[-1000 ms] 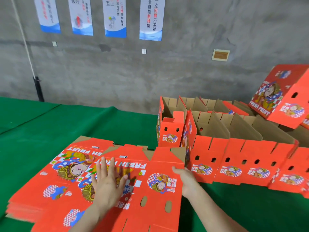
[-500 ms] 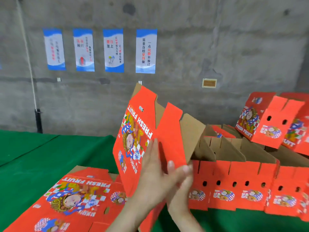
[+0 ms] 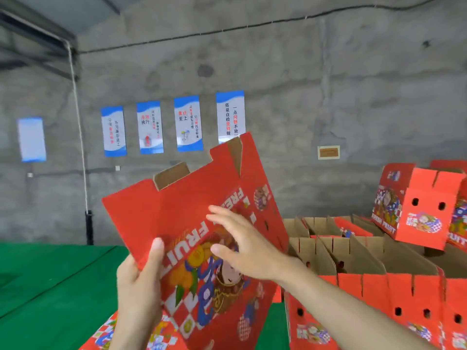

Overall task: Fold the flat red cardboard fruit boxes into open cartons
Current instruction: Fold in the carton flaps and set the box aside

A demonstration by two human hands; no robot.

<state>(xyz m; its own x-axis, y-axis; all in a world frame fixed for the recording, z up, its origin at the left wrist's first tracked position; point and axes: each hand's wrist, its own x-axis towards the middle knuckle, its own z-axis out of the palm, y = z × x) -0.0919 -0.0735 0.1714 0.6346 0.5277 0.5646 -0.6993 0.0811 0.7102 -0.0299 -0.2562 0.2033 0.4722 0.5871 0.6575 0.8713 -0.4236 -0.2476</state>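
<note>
You held a flat red fruit box (image 3: 177, 213) up and tilted, its "FRESH FRUIT" printed face toward you and its brown notched flaps at the top. Your left hand (image 3: 137, 291) gripped its lower left edge, thumb (image 3: 156, 251) lying on the print. Your right hand (image 3: 246, 251) was spread with straight fingers in front of that face; whether it touched the card was too blurred to tell. Below lay more flat boxes (image 3: 101, 335) on the green table cloth (image 3: 45, 286). To your right stood a row of open cartons (image 3: 374, 289), with a printed carton (image 3: 414, 205) stacked tilted above them. Four blue-and-white posters (image 3: 188, 123) hung on the concrete wall (image 3: 328, 97).
</note>
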